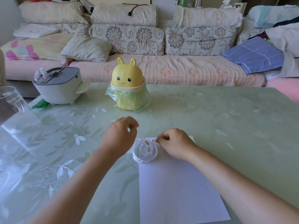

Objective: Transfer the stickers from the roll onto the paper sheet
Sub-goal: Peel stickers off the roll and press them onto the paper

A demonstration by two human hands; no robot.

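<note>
The sticker roll (144, 151) lies just below the middle of the frame, on the upper left corner of the paper sheet (178, 191). It lies flat with its open core facing up, so its axis stands upright, and its coils look loosened. The sheet's long axis runs from the frame's centre down toward the lower right.

One small sticker (153, 140) shows at the sheet's top edge and the rest of the paper is bare, so the task looks barely begun, with most of the roll still to go.

The right hand (174, 143) has curled fingers, with thumb and forefinger seemingly pinching that sticker. The left hand (121, 135) hovers left of the roll, thumb and forefinger nearly meeting; whether they hold anything cannot be told.

On the green table (226, 118), a yellow rabbit bin (127, 84) stands above centre.
</note>
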